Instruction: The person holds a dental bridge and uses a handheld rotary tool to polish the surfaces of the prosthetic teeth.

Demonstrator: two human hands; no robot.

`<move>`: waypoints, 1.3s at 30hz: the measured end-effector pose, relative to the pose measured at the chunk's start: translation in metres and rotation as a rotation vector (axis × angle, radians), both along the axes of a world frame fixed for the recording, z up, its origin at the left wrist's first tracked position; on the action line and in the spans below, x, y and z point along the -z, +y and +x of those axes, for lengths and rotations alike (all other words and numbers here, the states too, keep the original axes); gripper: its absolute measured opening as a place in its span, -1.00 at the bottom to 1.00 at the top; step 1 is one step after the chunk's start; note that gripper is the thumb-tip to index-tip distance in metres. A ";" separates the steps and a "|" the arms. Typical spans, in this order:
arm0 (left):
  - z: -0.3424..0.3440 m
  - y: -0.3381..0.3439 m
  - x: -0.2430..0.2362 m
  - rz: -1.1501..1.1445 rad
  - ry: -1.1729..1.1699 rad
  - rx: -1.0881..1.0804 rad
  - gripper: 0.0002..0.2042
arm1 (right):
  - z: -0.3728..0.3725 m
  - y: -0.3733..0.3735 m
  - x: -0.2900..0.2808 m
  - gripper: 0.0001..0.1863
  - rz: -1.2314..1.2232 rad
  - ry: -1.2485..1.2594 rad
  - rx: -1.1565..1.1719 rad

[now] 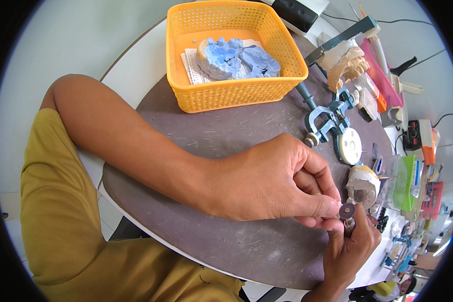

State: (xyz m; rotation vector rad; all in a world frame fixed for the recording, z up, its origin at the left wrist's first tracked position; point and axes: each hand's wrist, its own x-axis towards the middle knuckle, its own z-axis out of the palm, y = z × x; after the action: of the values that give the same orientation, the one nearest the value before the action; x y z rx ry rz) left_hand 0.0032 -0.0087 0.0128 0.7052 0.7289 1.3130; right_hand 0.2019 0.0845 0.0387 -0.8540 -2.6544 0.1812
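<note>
My left hand (267,183) reaches across the table from the left. Its thumb and fingertips are pinched together on a small whitish piece, mostly hidden by the fingers. Wrapped in my right hand (355,246) is a rotary handpiece (349,227), held upright from the lower right. A dark round grinding disc (347,211) with a pale centre sits on its tip, right beside the left fingertips. Whether the disc touches the piece, I cannot tell. Just behind the right fingers stands a whitish plaster dental model (363,185).
A yellow plastic basket (236,94) holds blue dental impressions (219,59) on printed paper. To its right, a teal articulator (329,117) with a white round plate (350,146) lies near a beige dental cast (348,69). A green container (409,183) and other supplies line the right side.
</note>
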 end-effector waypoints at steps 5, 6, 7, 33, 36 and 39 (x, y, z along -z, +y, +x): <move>0.000 0.000 0.000 0.011 0.005 -0.005 -0.79 | -0.001 -0.001 0.000 -0.37 -0.001 0.005 0.015; 0.000 0.000 0.001 0.012 0.002 -0.005 -0.79 | 0.000 0.000 0.000 -0.37 0.011 0.001 0.011; 0.000 0.000 0.001 0.012 -0.001 -0.005 -0.79 | 0.000 0.000 0.000 -0.36 0.023 -0.004 0.006; 0.003 0.000 0.007 0.054 0.047 -0.002 -0.79 | 0.000 0.000 -0.002 -0.26 -0.019 -0.015 0.035; 0.002 0.000 0.008 0.065 0.051 -0.003 -0.79 | 0.001 0.000 0.000 -0.26 -0.022 0.001 0.032; 0.003 0.000 0.007 0.066 0.046 -0.004 -0.80 | 0.003 0.002 -0.002 -0.27 -0.021 -0.022 0.017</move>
State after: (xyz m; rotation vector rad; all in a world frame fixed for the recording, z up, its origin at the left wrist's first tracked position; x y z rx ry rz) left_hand 0.0058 -0.0087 0.0058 0.7891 0.7269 1.3329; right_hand 0.2047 0.0863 0.0404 -0.8896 -2.6693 0.1975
